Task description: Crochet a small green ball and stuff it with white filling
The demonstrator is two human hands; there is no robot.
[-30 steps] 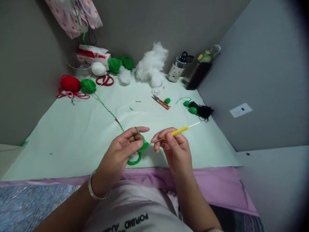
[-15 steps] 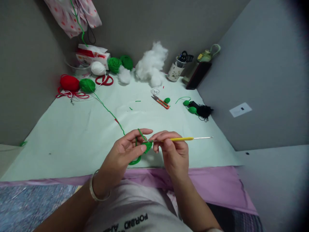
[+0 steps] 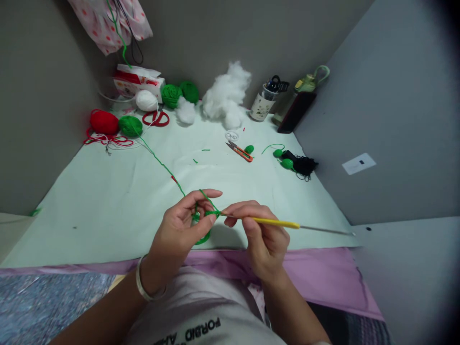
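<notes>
over the table's front, hook in right hand, yarn piece in left hand; snips behind, stuffing farther back, yarn balls back left, bottle back right.

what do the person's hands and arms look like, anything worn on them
The left hand and right hand are ungloved, and no sleeve covers either wrist. A pale, silvery bangle circles the left wrist; the right wrist is bare.

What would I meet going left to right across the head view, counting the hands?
Red yarn, green yarn ball, left hand, right hand, black yarn, white rectangle on the grey wall.
</notes>
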